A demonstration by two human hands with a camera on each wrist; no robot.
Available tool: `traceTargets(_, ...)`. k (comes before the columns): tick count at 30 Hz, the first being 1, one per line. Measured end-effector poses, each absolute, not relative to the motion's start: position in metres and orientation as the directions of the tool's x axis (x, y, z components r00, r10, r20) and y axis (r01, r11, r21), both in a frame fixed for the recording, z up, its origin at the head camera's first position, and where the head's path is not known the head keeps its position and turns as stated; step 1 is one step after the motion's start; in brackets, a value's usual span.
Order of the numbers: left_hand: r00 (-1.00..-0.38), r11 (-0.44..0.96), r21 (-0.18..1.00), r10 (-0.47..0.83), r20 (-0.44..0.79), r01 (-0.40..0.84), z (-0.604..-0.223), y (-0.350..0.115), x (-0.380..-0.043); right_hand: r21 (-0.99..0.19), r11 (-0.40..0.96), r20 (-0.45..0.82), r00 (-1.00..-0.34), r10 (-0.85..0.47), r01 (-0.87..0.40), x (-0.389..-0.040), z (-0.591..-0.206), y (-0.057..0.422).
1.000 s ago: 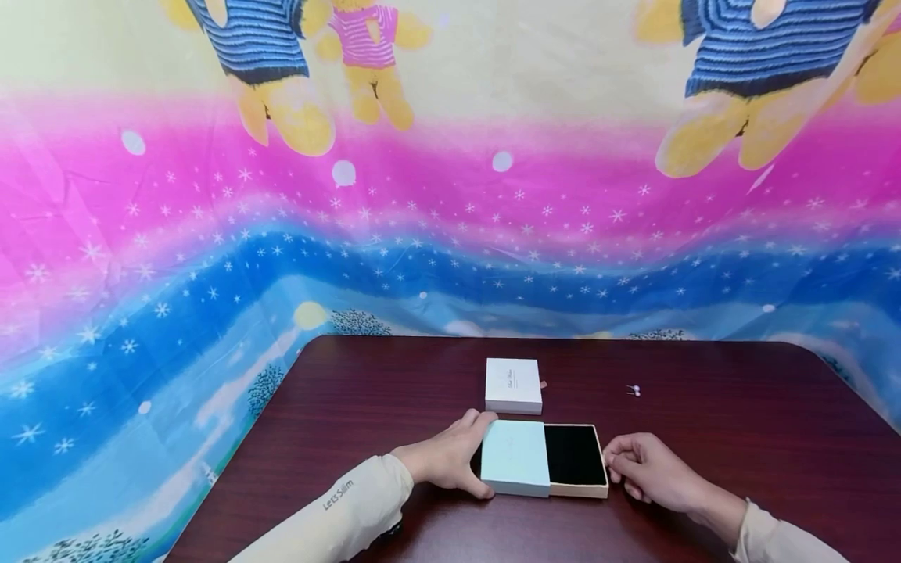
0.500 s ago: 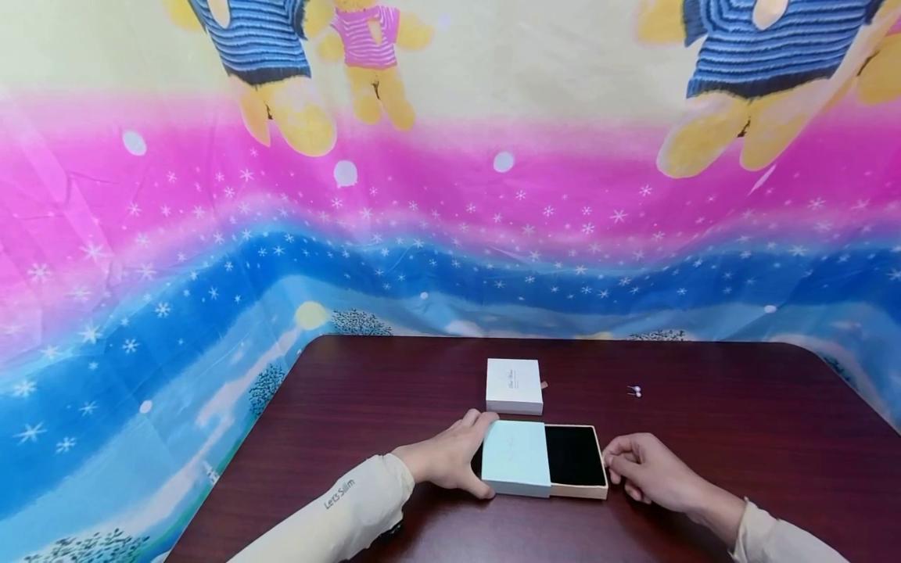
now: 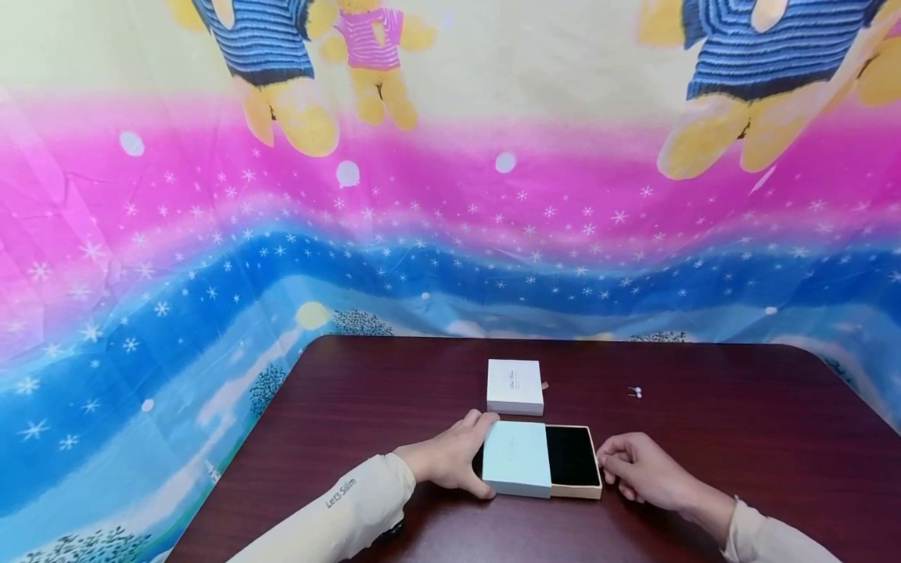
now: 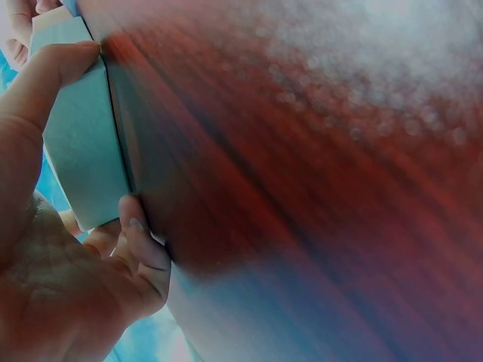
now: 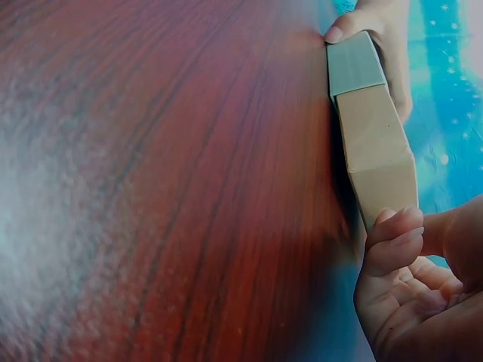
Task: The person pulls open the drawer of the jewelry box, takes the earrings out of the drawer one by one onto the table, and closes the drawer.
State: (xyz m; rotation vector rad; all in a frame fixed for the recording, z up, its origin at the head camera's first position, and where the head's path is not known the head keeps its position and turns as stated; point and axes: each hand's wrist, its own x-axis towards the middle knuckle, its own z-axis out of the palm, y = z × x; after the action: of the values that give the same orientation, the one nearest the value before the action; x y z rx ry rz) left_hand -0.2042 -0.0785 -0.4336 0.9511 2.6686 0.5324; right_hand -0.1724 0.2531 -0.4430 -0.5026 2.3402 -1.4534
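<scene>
A pale mint slide-out box (image 3: pixel 516 459) lies on the table. Its tan tray (image 3: pixel 575 491) is partly out of the sleeve on the right and shows a black inside. My left hand (image 3: pixel 448 453) grips the sleeve at its left end, thumb on the near side and fingers on the far side; the left wrist view shows the thumb (image 4: pixel 72 64) on the sleeve's edge. At the tray's right end, my right hand (image 3: pixel 649 471) has its fingers curled, thumb and forefinger (image 5: pixel 400 222) together against the end wall. Whether a pull tab is between them is hidden.
Behind the mint box stands a closed white box (image 3: pixel 515 386) with small print and a pinkish tab on its right side. Two tiny pearl-headed pieces (image 3: pixel 636 392), like stud earrings, lie farther right on the dark red wooden table (image 3: pixel 739 422). A printed cloth (image 3: pixel 450 203) hangs behind.
The tray has slid slightly left into the sleeve, and my right hand has moved left with it. My left hand keeps its grip on the sleeve.
</scene>
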Motion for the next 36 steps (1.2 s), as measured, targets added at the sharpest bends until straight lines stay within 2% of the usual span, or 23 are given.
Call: traceTargets(36,-0.759,0.725,0.413,0.641,-0.113,0.551,-0.4312,-0.0769,-0.2025,-0.899,0.426,-0.116,-0.888,-0.444,-0.096,-0.1724,-0.4421,0.2437)
